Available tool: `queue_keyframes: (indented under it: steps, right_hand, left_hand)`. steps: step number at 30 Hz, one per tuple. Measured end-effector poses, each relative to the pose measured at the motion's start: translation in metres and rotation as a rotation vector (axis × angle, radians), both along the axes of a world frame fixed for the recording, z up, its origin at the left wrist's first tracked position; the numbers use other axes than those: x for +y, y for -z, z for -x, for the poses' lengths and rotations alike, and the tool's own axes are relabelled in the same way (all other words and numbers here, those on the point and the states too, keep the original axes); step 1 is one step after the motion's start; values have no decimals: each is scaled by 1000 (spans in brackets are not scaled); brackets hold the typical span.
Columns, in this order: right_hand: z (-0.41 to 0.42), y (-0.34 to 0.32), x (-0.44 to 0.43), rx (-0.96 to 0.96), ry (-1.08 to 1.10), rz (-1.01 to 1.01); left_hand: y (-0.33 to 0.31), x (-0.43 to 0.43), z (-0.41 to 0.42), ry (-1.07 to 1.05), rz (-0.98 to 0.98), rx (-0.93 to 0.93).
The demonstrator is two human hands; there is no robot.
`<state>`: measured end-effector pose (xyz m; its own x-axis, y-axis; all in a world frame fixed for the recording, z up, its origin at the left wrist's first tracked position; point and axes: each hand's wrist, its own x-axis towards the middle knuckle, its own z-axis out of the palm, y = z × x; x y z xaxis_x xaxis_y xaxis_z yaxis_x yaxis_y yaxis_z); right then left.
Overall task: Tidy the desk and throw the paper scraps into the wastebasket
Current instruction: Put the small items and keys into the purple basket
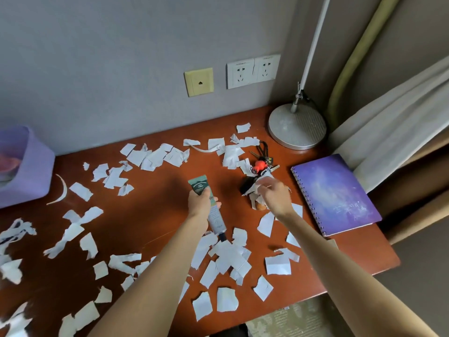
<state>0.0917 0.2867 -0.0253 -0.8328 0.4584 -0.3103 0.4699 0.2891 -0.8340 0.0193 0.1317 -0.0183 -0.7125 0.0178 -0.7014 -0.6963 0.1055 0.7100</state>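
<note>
Torn white paper scraps (pixel 228 259) lie scattered over most of the red-brown desk (pixel 155 215). My left hand (pixel 200 204) is shut around a green and white tube (pixel 209 203), which is lifted and tilted above the middle of the desk. My right hand (pixel 274 194) pinches a white paper scrap (pixel 261 184) just above a bunch of keys (pixel 261 166) with an orange charm. A purple wastebasket (pixel 23 171) stands at the far left edge of the desk, with something pink inside.
A purple spiral notebook (pixel 337 193) lies at the right end of the desk. A round grey lamp base (pixel 297 126) with a white pole stands in the back right corner. Wall sockets (pixel 252 71) sit above the desk. A pale curtain (pixel 393 132) hangs at the right.
</note>
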Motion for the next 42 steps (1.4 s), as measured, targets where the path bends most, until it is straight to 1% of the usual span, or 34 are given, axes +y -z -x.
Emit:
queue_keyframes:
  steps: [1,2,3,4,6,9,12,14,16,19,21,23,26,29,31,36,39,42]
  right_hand:
    - [8,5,8,-92,33,-222]
    - [15,13,12,-204,-15,-372]
    - [20,18,13,-299,-103,-451]
    - [24,23,13,-367,-173,-481]
    - [27,33,13,-403,-180,-471]
    - [22,42,14,-324,-82,-454]
    - [15,45,20,-210,56,-429]
    - [13,47,27,-169,141,-432]
    - [12,48,36,-172,206,-421]
    - [14,44,48,-218,245,-399]
    - [22,42,56,-209,222,-380]
    - [37,41,61,-190,138,-344]
    - [60,41,63,-239,32,-324]
    - [73,49,67,-332,48,-341]
    - [77,54,70,-331,71,-369]
    - [83,50,65,-199,158,-286]
    - [91,30,56,-85,86,-238]
    - [97,7,45,31,66,-15]
  left_hand:
    - [1,0,2,29,26,-2]
    - [2,1,4,45,38,-11]
    - [3,2,5,57,48,-15]
    - [3,4,7,77,60,-12]
    - [4,10,10,138,82,-1]
    - [6,17,13,164,67,-6]
    - [9,23,15,172,73,-25]
    - [12,26,15,177,77,-27]
    - [14,28,14,176,73,-34]
    - [16,30,13,185,72,-59]
    - [15,32,15,201,83,-57]
    - [14,34,20,208,93,-42]
    - [15,36,28,206,105,-27]
    - [16,36,34,192,95,-28]
    - [17,36,37,182,89,-27]
    - [20,28,38,139,95,-28]
    - [18,23,37,107,85,-33]
    - [9,17,38,81,66,-18]
